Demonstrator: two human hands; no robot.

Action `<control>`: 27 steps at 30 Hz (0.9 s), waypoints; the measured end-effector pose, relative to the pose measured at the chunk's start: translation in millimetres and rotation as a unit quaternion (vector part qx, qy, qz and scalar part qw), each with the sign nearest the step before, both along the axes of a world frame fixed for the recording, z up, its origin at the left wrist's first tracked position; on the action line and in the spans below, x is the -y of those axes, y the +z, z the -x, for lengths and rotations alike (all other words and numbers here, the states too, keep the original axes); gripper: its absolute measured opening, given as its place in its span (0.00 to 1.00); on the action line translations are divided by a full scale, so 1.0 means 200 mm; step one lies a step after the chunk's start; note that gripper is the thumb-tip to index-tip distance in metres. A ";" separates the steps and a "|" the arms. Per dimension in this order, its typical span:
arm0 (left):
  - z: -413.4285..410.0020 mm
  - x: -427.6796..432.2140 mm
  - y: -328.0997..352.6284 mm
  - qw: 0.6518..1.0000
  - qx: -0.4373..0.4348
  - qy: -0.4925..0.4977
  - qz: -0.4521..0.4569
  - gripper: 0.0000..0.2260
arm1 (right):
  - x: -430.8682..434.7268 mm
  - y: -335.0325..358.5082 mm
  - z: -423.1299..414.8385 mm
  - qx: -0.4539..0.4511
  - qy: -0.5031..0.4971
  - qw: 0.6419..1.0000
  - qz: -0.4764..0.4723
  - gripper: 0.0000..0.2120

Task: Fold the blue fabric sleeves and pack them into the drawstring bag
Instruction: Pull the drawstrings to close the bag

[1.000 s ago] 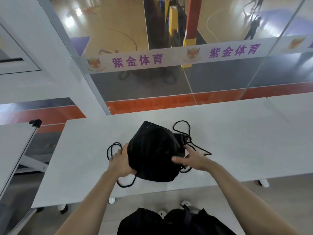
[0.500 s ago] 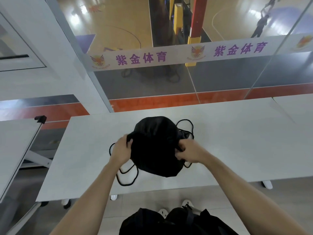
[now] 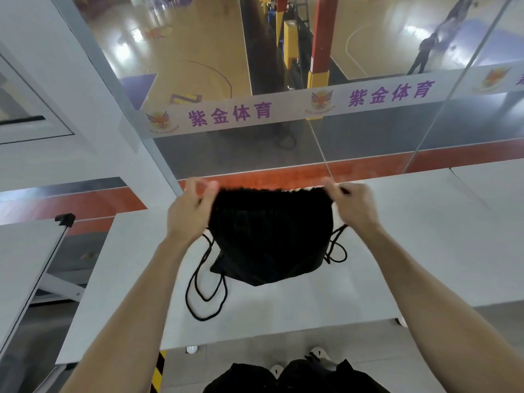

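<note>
Change: half a second ago the black drawstring bag [image 3: 272,234] lay bunched on the desk [image 3: 425,251] with a hand at each side; now it is raised and stretched wide by its top edge.
Left hand: the left hand [image 3: 190,211] pinches the gathered top hem at the bag's 10 o'clock corner, thumb and fingers closed on the fabric; motion blur hides the finer finger detail.
Right hand: the right hand [image 3: 354,205] pinches the hem at the 2 o'clock corner, fingers curled over it.
Bag position: it hangs between the two hands above the middle of the desk, with its lower point towards 6 o'clock; whether that point touches the desk cannot be told.
Cords: a long cord loop [image 3: 204,293] trails from the bag's 7 o'clock side onto the desk; a shorter cord [image 3: 336,248] hangs at 3 o'clock.
Surroundings: a glass wall with a white banner [image 3: 283,109] in purple characters stands at 12 o'clock beyond the desk; a second desk [image 3: 22,265] lies at 9 o'clock.
Contents: the bag's mouth is drawn flat, so its inside is hidden.
</note>
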State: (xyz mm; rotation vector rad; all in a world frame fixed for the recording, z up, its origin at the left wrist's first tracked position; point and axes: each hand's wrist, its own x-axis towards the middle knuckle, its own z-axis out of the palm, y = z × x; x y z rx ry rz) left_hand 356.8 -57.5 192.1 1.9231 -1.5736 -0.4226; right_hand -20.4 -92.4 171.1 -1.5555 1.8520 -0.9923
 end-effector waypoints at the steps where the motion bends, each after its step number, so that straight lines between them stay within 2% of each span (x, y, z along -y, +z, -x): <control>1: -0.09 -0.02 -0.08 0.999 -0.016 0.044 -0.007 0.20 | 0.00 -0.09 0.13 0.000 -0.057 0.998 -0.007 0.35; 3: -0.25 -0.10 -0.26 0.993 -0.018 0.109 -0.049 0.17 | -0.06 -0.29 0.35 -0.014 -0.143 0.987 -0.069 0.33; 4: -0.29 -0.13 -0.35 0.990 -0.014 0.117 -0.082 0.17 | -0.10 -0.37 0.38 -0.023 -0.150 0.982 -0.109 0.32; 7: -0.19 -0.18 -0.47 0.981 -0.029 0.039 -0.189 0.26 | -0.13 -0.53 0.28 0.008 -0.050 0.975 -0.214 0.29; 9: -0.09 -0.19 -0.45 0.960 -0.119 -0.034 -0.250 0.27 | -0.13 -0.53 0.17 0.107 0.027 0.964 -0.240 0.27; 10: -0.05 -0.18 -0.43 0.947 -0.148 -0.068 -0.275 0.30 | -0.15 -0.49 0.12 0.134 0.059 0.958 -0.245 0.28; 13: 0.02 -0.17 -0.39 0.914 -0.147 -0.165 -0.340 0.51 | -0.23 -0.33 0.03 0.097 0.199 0.934 -0.280 0.36; 15: 0.06 -0.21 -0.40 0.896 -0.102 -0.226 -0.368 0.61 | -0.28 -0.28 -0.02 0.038 0.292 0.903 -0.312 0.52; 17: 0.11 -0.24 -0.45 0.897 -0.037 -0.262 -0.355 0.67 | -0.32 -0.30 -0.07 -0.026 0.351 0.875 -0.332 0.68; 18: 0.13 -0.26 -0.48 0.902 -0.008 -0.267 -0.340 0.65 | -0.33 -0.34 -0.08 -0.069 0.354 0.870 -0.336 0.70; 19: 0.14 -0.27 -0.51 0.914 0.016 -0.257 -0.315 0.60 | -0.34 -0.36 -0.08 -0.116 0.342 0.872 -0.329 0.66; 20: 0.15 -0.27 -0.53 0.928 0.029 -0.236 -0.286 0.53 | -0.34 -0.37 -0.09 -0.150 0.324 0.880 -0.314 0.56; 22: 0.15 -0.25 -0.54 0.959 0.078 -0.186 -0.201 0.32 | -0.28 -0.37 -0.07 -0.188 0.282 0.901 -0.273 0.24; 23: 0.14 -0.22 -0.52 0.965 0.131 -0.169 -0.151 0.23 | -0.24 -0.34 -0.05 -0.211 0.262 0.906 -0.256 0.11; 24: 0.14 -0.19 -0.50 0.964 0.187 -0.163 -0.099 0.16 | -0.21 -0.30 -0.04 -0.242 0.240 0.911 -0.233 0.10; 25: 0.14 -0.17 -0.48 0.954 0.235 -0.172 -0.069 0.11 | -0.17 -0.27 -0.03 -0.271 0.223 0.913 -0.209 0.15; 26: 0.16 -0.14 -0.45 0.947 0.252 -0.189 -0.065 0.08 | -0.16 -0.22 -0.04 -0.279 0.211 0.917 -0.193 0.17; 27: 0.20 -0.12 -0.42 0.949 0.223 -0.203 -0.088 0.06 | -0.14 -0.16 -0.06 -0.272 0.214 0.923 -0.171 0.18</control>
